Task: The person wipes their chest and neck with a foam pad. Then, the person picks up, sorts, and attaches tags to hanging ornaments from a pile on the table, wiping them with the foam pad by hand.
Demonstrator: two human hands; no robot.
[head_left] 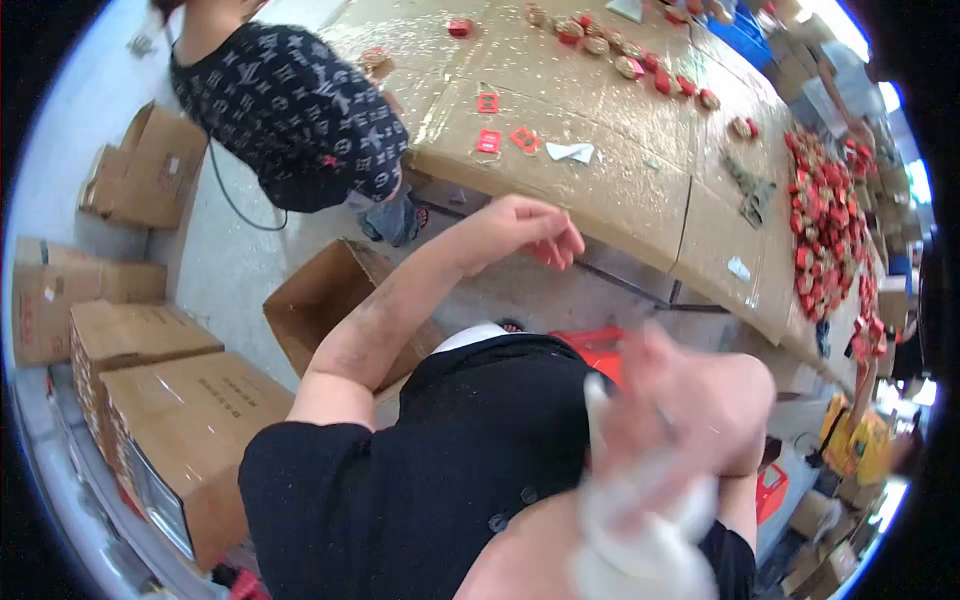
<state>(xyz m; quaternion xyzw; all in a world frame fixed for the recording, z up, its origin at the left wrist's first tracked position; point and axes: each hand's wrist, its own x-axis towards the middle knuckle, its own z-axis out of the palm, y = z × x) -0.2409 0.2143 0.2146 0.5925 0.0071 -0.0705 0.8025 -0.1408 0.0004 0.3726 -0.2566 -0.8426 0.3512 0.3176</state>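
fingers [565,238] of the left hand [525,225] bend loosely at one o'clock, slightly apart, near the table [625,205]; red tags [488,141] lie at twelve. the right hand [665,405] blurs at four, a white item [635,560] by it at five; whether it pinches that, i cannot tell.

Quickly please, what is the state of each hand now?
Left hand: loosely open, nothing visibly held.
Right hand: too blurred to tell if holding the white thing.
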